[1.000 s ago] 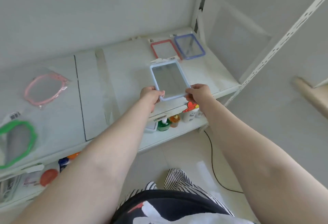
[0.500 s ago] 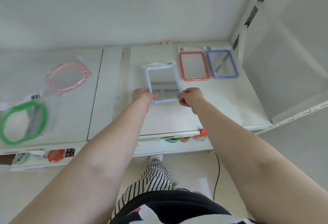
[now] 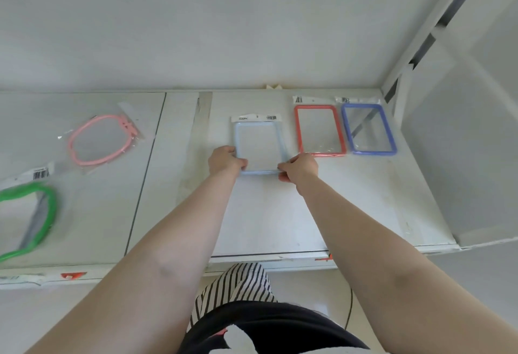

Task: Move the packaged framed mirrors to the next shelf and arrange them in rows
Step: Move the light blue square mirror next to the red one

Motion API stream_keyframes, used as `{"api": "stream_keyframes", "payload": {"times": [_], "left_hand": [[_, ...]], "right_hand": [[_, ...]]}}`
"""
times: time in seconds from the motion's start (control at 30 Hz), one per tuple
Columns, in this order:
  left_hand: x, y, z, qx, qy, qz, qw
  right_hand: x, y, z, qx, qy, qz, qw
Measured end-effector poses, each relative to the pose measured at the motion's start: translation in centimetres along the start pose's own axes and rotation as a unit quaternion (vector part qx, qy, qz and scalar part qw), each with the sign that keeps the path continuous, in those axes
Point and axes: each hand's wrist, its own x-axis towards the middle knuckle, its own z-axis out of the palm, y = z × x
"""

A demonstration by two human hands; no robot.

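Altogether five packaged mirrors, three rectangular (image 3: 260, 146), two rounded (image 3: 101, 139), two hands (image 3: 224, 160)

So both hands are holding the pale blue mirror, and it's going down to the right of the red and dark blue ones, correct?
Not quite: in the head view the pale blue mirror, held by the left hand and right hand, lies left of the red mirror and dark blue mirror.

No wording can be read anywhere. Barcode stickers sit on the header cards of the pale blue mirror (image 3: 259, 144), red mirror (image 3: 319, 129), blue mirror (image 3: 368, 129) and green mirror (image 3: 28, 219) (digits too small and blurred to read).
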Motion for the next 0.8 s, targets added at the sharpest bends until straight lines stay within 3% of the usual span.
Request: {"api": "stream_keyframes", "payload": {"times": [0.3,0.47,0.63,0.8], "left_hand": [[-0.6,-0.6,0.7,0.059,0.035,0.023,0.997],[-2.1,-0.2,1.8,0.185,0.104,0.124,0.969],[-2.8,0.4,4.4,0.274,0.01,0.151,0.95],[-1.8,0.2,5.3,0.266,-0.002,0.144,0.953]], "right_hand": [[0.7,0.5,0.1,-0.181,0.007,-0.039,0.983],[0.0,0.7,-0.7,-0.297,0.094,-0.107,0.944],[1.6,1.1,-2.5,-0.258,0.194,-0.144,0.935],[4.3,2.0,-3.7,-0.273,0.162,-0.101,0.943]]}}
